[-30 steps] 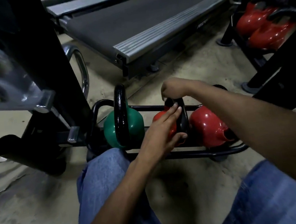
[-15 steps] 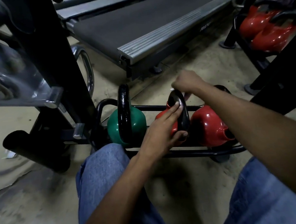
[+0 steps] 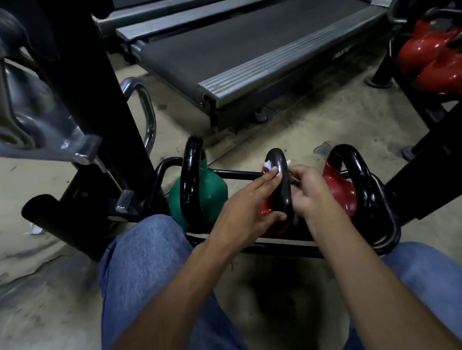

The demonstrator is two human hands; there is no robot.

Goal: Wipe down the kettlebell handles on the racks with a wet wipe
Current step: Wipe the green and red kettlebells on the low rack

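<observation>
Three kettlebells sit in a low black rack [image 3: 283,247] on the floor: a green one [image 3: 198,198] at the left, a red one in the middle and a red one [image 3: 340,192] at the right. All have black handles. My left hand [image 3: 245,210] grips the left side of the middle kettlebell's handle [image 3: 280,181], thumb below, fingers stretched up onto a white wet wipe [image 3: 269,167] near the top. My right hand [image 3: 308,192] is curled against the handle's right side, where a scrap of the wipe shows above its fingers.
A treadmill [image 3: 253,47] stands on the floor behind the rack. A black machine frame [image 3: 83,85] with grey metal parts rises at the left. Another rack with red kettlebells [image 3: 445,58] is at the upper right. My knees in blue jeans are below.
My right hand dropped from the top of the middle handle to its right side. The left hand stays on the handle. The view has tilted, showing the right kettlebell's handle.
</observation>
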